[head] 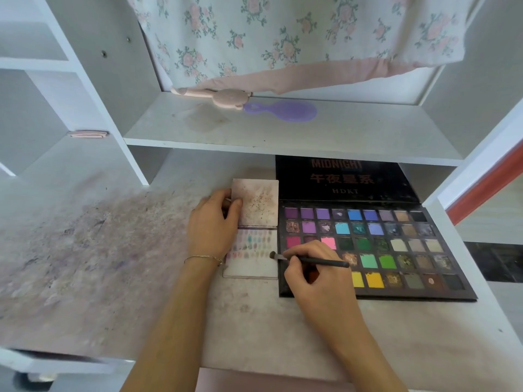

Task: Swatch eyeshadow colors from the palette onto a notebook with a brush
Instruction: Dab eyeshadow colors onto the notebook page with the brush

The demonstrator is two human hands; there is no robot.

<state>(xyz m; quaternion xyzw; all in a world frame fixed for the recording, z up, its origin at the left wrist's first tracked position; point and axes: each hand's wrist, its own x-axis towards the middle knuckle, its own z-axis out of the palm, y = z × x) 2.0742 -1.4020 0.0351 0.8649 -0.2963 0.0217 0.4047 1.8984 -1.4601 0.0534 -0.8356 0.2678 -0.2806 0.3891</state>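
Notebook [254, 227] lies just left of palette [396, 250].

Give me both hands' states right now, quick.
Left hand: pinches the upper page of the notebook, thumb over its left edge.
Right hand: closed around the brush; its tip is over the lower page.

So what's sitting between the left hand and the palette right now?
Head view: only the open notebook lies between the left hand and the palette, brush tip over its lower page.

The open palette lid [339, 176] reads "MIDNIGHT", Chinese characters "午夜星系", and "HDKT".
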